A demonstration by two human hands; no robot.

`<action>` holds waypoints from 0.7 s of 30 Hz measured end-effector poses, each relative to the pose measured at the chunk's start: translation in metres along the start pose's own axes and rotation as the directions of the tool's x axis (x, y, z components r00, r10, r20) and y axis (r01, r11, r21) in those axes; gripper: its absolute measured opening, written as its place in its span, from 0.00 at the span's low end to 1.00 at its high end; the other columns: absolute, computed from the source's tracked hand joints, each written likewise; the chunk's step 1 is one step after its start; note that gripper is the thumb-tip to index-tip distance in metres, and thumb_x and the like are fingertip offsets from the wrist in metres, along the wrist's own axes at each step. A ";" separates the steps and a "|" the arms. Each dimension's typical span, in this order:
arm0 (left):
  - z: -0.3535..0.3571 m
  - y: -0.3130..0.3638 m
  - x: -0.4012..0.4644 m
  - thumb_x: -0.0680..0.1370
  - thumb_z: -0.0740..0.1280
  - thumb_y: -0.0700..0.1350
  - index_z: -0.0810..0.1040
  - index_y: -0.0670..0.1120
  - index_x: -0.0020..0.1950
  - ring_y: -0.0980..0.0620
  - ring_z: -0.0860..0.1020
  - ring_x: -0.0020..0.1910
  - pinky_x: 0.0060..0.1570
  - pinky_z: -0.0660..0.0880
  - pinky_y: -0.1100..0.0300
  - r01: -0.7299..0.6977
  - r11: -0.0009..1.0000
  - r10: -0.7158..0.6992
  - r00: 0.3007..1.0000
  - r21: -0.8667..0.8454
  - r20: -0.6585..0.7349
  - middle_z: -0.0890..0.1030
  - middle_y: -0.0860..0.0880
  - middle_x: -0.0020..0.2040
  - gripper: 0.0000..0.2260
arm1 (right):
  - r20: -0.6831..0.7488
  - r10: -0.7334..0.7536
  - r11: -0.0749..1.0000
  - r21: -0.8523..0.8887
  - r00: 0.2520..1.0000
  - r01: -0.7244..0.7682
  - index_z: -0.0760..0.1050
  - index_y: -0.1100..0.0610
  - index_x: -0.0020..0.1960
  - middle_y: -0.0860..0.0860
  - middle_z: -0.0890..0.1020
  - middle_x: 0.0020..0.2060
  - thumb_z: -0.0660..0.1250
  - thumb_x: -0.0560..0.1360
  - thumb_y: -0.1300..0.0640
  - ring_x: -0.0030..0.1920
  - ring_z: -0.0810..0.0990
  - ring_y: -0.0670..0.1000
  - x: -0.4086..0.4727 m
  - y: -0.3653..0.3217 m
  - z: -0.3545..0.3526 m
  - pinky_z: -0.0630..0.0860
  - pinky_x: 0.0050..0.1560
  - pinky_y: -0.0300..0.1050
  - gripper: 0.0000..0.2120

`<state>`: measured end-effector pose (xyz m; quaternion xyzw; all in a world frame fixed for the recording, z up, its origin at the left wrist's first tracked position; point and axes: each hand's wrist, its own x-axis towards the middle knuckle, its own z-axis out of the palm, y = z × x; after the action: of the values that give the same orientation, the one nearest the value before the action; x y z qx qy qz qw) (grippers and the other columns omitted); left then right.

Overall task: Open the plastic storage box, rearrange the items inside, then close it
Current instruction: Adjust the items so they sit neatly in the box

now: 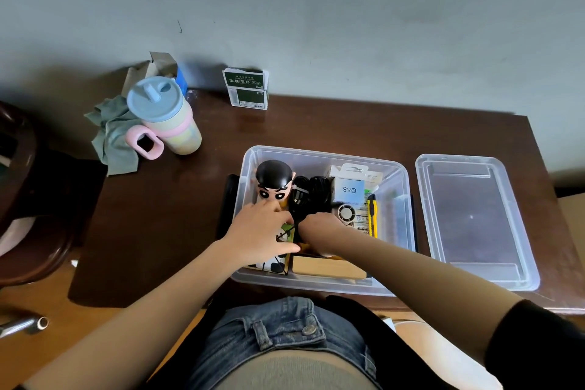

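Storage box (402, 199) holds both hands: left hand (259, 231) spread flat, right hand's (316, 225) grip hidden.

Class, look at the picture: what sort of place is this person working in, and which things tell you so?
Probably a home room or study: a dark wooden desk stands against a plain wall, with a lidded tumbler, a crumpled cloth and a clear storage box of household odds and ends.

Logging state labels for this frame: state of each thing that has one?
storage box: open, items inside
lid: off, flat on the table right of the box
tumbler: upright, lid on
green carton: upright by the wall
utility knife: in the box
left hand: in the box
right hand: in the box, grip unclear
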<state>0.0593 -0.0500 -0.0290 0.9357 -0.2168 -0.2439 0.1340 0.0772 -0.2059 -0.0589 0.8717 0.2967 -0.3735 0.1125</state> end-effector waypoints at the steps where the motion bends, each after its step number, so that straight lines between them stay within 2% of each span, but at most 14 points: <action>1: 0.001 0.001 0.001 0.74 0.64 0.64 0.73 0.53 0.66 0.51 0.70 0.61 0.58 0.67 0.55 0.006 1.000 -0.006 1.000 0.020 -0.006 0.72 0.51 0.60 0.24 | -0.001 0.006 1.000 0.024 1.000 -0.006 0.77 0.61 0.50 0.55 0.79 0.43 0.62 0.74 0.68 0.38 0.73 0.54 0.000 0.001 -0.001 0.72 0.37 0.45 0.08; 5: 0.001 0.000 0.004 0.74 0.65 0.61 0.74 0.51 0.64 0.50 0.71 0.61 0.55 0.71 0.56 0.053 0.997 -0.055 0.998 -0.064 -0.025 0.72 0.50 0.62 0.22 | 0.032 0.001 0.993 0.119 0.999 -0.004 0.77 0.56 0.60 0.54 0.81 0.51 0.62 0.77 0.62 0.48 0.79 0.55 0.000 0.006 -0.002 0.76 0.44 0.45 0.13; 8: 0.000 0.001 0.005 0.74 0.66 0.60 0.74 0.51 0.64 0.50 0.71 0.61 0.55 0.71 0.56 0.055 0.996 -0.056 0.998 -0.077 -0.009 0.72 0.50 0.62 0.22 | 0.070 0.005 0.994 0.108 0.998 -0.013 0.78 0.56 0.59 0.53 0.81 0.50 0.62 0.79 0.52 0.47 0.79 0.54 0.000 0.006 -0.003 0.76 0.45 0.45 0.12; 11: 0.000 0.001 0.005 0.75 0.66 0.59 0.73 0.51 0.65 0.50 0.71 0.61 0.56 0.71 0.56 0.059 0.995 -0.059 0.998 -0.082 0.001 0.72 0.50 0.63 0.22 | 0.112 0.007 0.991 0.133 0.994 -0.022 0.77 0.59 0.57 0.54 0.81 0.49 0.60 0.80 0.50 0.46 0.79 0.54 0.000 0.004 -0.004 0.73 0.42 0.45 0.15; 12: 0.000 0.001 0.005 0.75 0.66 0.59 0.73 0.51 0.65 0.51 0.71 0.61 0.56 0.71 0.56 0.059 0.994 -0.059 0.998 -0.088 0.003 0.73 0.50 0.63 0.22 | 0.117 0.007 0.986 0.166 0.993 -0.027 0.77 0.60 0.58 0.55 0.81 0.50 0.61 0.79 0.52 0.48 0.79 0.55 0.000 0.004 -0.004 0.74 0.44 0.45 0.15; 14: -0.001 0.001 0.004 0.75 0.66 0.59 0.73 0.51 0.65 0.51 0.71 0.62 0.57 0.71 0.56 0.058 0.993 -0.058 0.998 -0.104 0.003 0.73 0.50 0.63 0.22 | 0.113 0.001 0.972 0.234 0.994 -0.028 0.77 0.61 0.60 0.56 0.81 0.52 0.62 0.78 0.62 0.50 0.79 0.56 -0.002 0.004 -0.006 0.76 0.47 0.46 0.12; 16: -0.001 0.001 0.003 0.75 0.66 0.59 0.73 0.51 0.66 0.51 0.70 0.63 0.58 0.71 0.56 0.058 0.992 -0.058 0.998 -0.113 0.003 0.73 0.50 0.64 0.23 | 0.108 -0.007 0.952 0.305 0.994 -0.027 0.76 0.62 0.60 0.57 0.80 0.53 0.60 0.75 0.69 0.52 0.78 0.57 -0.003 0.006 -0.009 0.76 0.50 0.47 0.16; 19: -0.001 0.002 0.003 0.75 0.66 0.60 0.73 0.51 0.66 0.51 0.70 0.64 0.59 0.71 0.55 0.062 0.991 -0.063 0.998 -0.115 0.000 0.73 0.51 0.65 0.23 | 0.078 -0.003 0.930 0.366 0.997 -0.026 0.78 0.62 0.58 0.57 0.81 0.52 0.60 0.74 0.69 0.51 0.79 0.57 -0.002 0.005 -0.010 0.76 0.50 0.47 0.15; 21: -0.001 0.002 0.003 0.75 0.66 0.59 0.73 0.51 0.66 0.51 0.70 0.64 0.59 0.71 0.55 0.062 0.991 -0.062 0.998 -0.121 -0.001 0.73 0.51 0.65 0.23 | 0.065 0.013 0.952 0.303 0.998 -0.032 0.78 0.63 0.56 0.57 0.81 0.49 0.60 0.75 0.69 0.48 0.79 0.57 -0.002 0.003 -0.008 0.76 0.46 0.47 0.13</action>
<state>0.0616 -0.0529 -0.0291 0.9327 -0.1721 -0.2587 0.1834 0.0826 -0.2052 -0.0518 0.8698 0.2222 -0.4404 -0.0095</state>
